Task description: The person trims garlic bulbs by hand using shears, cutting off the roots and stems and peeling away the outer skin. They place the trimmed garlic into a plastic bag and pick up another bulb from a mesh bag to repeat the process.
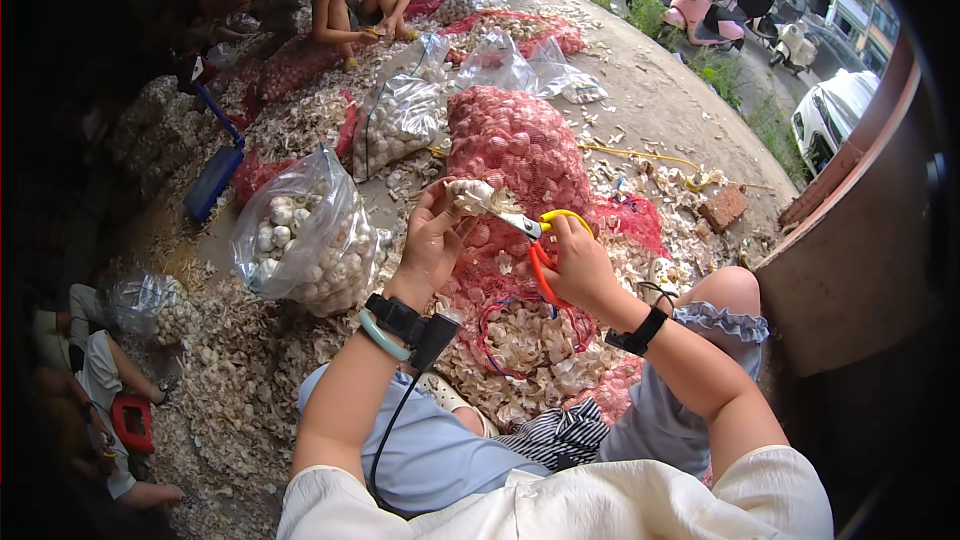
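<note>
Between the fingers of my left hand [432,240] is a garlic bulb [468,192] with loose papery skin. My right hand [583,268] grips a pair of scissors [540,228] with one yellow and one red handle. Their blades point left and reach the bulb; whether they are closed on it is too small to tell. Behind and below both hands stands a red mesh sack [515,145] full of garlic. Its slack lower part lies open near my legs, with garlic skins [525,335] heaped in it.
A clear plastic bag of garlic [310,230] stands at my left, another bag [395,125] behind it. A blue dustpan [212,180] lies farther left. A brick [724,208] sits at the right. Other people [360,0] crouch far off and at lower left. Skins cover much ground.
</note>
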`<state>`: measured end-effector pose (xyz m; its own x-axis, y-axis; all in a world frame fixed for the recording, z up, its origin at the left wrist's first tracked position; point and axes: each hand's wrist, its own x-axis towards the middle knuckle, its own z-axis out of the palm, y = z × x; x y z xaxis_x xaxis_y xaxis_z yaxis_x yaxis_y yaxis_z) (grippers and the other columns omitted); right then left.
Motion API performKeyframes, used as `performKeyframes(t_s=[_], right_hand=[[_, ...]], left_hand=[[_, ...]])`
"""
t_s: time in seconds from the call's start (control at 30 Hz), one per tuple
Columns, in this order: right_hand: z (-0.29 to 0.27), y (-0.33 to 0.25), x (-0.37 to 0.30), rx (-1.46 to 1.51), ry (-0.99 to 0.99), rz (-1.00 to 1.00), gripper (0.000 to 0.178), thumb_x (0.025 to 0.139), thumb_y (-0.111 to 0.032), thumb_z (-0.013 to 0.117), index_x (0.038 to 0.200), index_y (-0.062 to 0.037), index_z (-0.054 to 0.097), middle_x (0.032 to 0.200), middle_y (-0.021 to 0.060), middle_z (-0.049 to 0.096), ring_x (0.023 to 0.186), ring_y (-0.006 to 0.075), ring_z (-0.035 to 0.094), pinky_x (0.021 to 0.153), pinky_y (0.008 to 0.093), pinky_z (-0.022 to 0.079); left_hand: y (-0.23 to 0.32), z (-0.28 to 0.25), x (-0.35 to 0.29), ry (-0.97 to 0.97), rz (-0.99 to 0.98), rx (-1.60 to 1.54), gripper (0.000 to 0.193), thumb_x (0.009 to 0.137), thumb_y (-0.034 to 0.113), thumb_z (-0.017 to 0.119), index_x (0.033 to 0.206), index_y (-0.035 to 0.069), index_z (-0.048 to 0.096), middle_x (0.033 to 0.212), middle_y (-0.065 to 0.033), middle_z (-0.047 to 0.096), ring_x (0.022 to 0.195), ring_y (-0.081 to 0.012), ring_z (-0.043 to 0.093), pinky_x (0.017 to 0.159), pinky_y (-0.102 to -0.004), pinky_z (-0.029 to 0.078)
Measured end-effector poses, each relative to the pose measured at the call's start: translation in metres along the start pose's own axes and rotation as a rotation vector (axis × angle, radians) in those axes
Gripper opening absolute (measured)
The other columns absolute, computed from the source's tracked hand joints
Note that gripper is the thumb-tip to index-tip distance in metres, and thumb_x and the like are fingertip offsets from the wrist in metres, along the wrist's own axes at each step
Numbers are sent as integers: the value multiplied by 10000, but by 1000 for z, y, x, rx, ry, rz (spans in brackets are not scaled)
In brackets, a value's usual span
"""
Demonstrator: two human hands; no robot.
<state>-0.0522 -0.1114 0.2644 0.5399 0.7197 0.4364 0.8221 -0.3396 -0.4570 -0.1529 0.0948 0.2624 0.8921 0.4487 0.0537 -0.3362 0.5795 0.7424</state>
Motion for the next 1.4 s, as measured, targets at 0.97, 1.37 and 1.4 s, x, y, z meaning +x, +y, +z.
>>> performKeyframes(t_s=[0.97, 1.37, 1.4], right_hand=[[-3, 2, 1, -6, -95, 31, 450, 786, -308, 655, 1082, -12, 490, 928, 191, 586, 840, 357, 600, 676, 428, 489], [-9, -2, 0, 3, -114, 6, 454, 787, -372, 654, 1083, -49, 536, 905, 143, 606, 807, 310, 618, 663, 410, 507], [-9, -2, 0, -2, -99, -12, 454, 785, -384, 659, 1071, -50, 547, 880, 136, 618, 768, 306, 627, 633, 403, 510]], left_hand=[[10, 20, -6, -23, -7, 54, 328, 876, 54, 593, 1178, 58, 464, 1099, -88, 577, 995, -195, 610, 804, -320, 564], [7, 3, -3, -57, -92, 26, 326, 924, 261, 558, 1145, 27, 504, 1057, -93, 601, 972, -194, 614, 875, -321, 541], [8, 3, -4, -30, -89, 17, 306, 923, 247, 562, 1126, 23, 515, 1036, -98, 607, 953, -193, 617, 860, -326, 547]])
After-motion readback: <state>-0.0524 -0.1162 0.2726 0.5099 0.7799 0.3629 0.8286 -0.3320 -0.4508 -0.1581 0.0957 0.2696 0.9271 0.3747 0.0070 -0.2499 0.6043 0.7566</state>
